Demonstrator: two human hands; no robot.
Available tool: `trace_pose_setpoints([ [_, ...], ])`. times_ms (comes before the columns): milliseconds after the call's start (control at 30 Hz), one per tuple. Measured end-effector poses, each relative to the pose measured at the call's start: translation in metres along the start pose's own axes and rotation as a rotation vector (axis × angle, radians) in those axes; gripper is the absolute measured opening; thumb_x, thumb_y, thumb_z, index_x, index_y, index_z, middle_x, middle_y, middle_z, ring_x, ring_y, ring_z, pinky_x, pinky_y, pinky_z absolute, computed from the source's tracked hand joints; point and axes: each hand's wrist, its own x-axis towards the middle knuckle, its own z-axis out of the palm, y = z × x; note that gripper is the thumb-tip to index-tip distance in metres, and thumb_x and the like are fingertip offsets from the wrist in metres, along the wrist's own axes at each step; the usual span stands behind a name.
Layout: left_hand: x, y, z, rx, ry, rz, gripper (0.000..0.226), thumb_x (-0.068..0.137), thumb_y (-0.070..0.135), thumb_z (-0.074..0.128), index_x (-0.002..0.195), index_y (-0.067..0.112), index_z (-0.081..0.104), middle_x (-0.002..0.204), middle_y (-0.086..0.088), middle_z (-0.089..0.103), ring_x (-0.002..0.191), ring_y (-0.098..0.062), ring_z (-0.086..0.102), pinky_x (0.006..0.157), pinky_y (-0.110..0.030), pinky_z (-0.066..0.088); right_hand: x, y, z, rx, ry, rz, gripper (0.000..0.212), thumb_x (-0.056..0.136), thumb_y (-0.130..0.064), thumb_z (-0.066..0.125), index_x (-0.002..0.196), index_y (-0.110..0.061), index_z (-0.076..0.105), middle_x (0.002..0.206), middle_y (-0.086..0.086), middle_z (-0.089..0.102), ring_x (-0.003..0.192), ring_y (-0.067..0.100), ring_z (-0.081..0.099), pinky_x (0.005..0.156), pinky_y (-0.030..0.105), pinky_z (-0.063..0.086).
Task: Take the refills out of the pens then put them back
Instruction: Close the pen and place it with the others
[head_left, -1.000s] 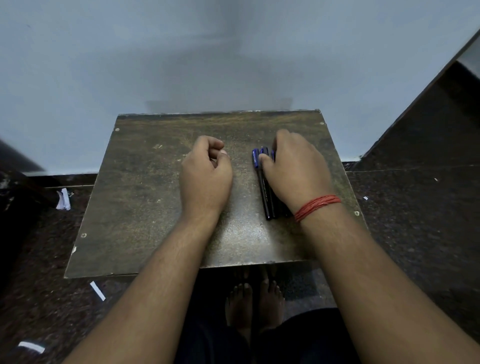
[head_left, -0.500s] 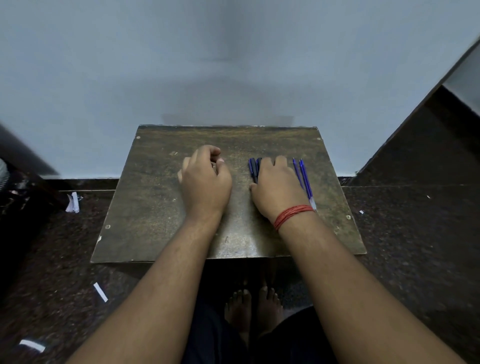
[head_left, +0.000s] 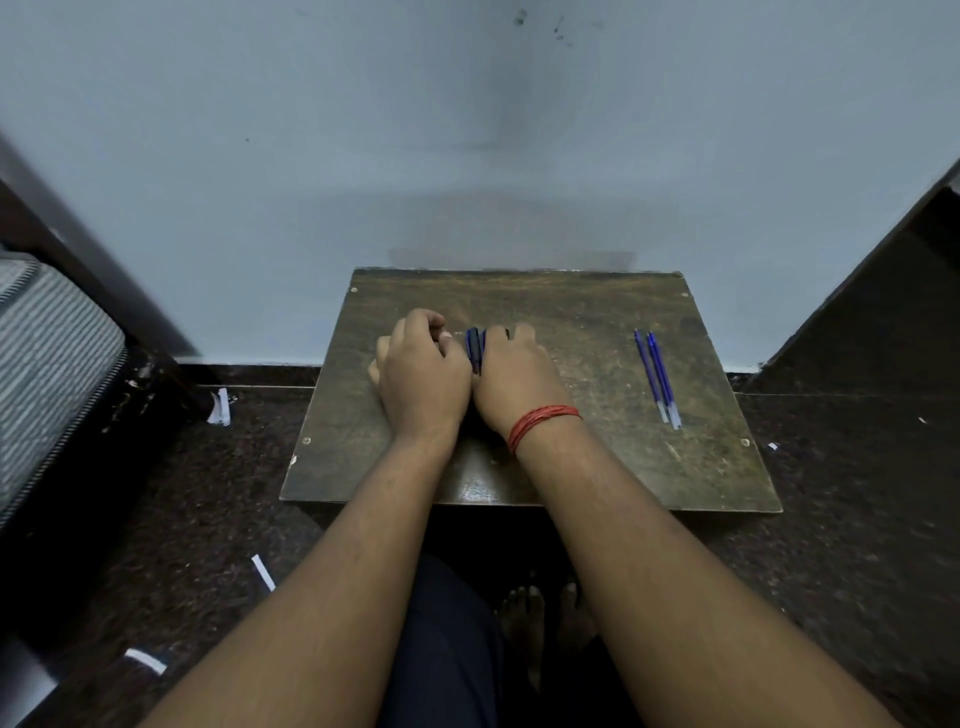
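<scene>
Between both hands, pens (head_left: 475, 349) show; 2 refills (head_left: 656, 378) lie right.

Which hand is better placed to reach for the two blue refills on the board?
Probably the right hand: the refills lie on its side of the board, while the left hand is farther away.

Dim, cool, even light. Faint glare on near counter (head_left: 475, 491) edge. Soft shadow on wall (head_left: 493, 156). Wide-angle bending at edges; left margin blurred.
</scene>
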Motion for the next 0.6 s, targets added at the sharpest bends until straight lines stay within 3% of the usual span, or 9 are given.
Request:
trace_pose_setpoints([
  [67,-0.005,0.000,-0.001,0.015,0.002,0.006,0.017,0.090,0.018,0.055,0.105,0.021,0.063,0.111,0.006,0.067,0.109,-0.022,0.052,0.102,-0.045,0.036,0.000,0.008,-0.014,0.013,0.012,0.000,0.039,0.096,-0.038,0.058,0.124,-0.011,0.051,0.126,0.017,0.050,0.108,0.038,0.058,0.089,0.044,0.050],
  [233,-0.026,0.000,0.005,0.039,-0.014,0.085,0.014,0.093,0.019,0.056,0.106,0.022,0.061,0.107,0.008,0.065,0.104,-0.016,0.049,0.099,-0.046,0.039,-0.006,0.076,-0.061,-0.081,0.195,0.126,0.034,0.097,-0.031,0.058,0.121,-0.008,0.054,0.124,0.016,0.056,0.115,0.036,0.054,0.094,0.041,0.047],
  [433,-0.042,0.011,0.016,0.143,-0.019,0.291,0.017,0.090,0.020,0.060,0.107,0.019,0.063,0.110,0.002,0.065,0.105,-0.024,0.051,0.096,-0.047,0.037,-0.016,0.128,-0.070,-0.137,0.125,0.308,0.041,0.095,-0.026,0.060,0.128,-0.003,0.051,0.131,0.020,0.052,0.122,0.037,0.050,0.105,0.040,0.039],
  [600,-0.045,0.008,0.020,0.187,-0.022,0.377,0.020,0.088,0.020,0.061,0.108,0.018,0.062,0.112,0.001,0.063,0.106,-0.024,0.050,0.097,-0.049,0.037,-0.011,0.116,-0.055,-0.115,0.131,0.286,0.027,0.095,-0.006,0.050,0.122,-0.004,0.053,0.127,0.019,0.054,0.113,0.038,0.057,0.091,0.040,0.046],
])
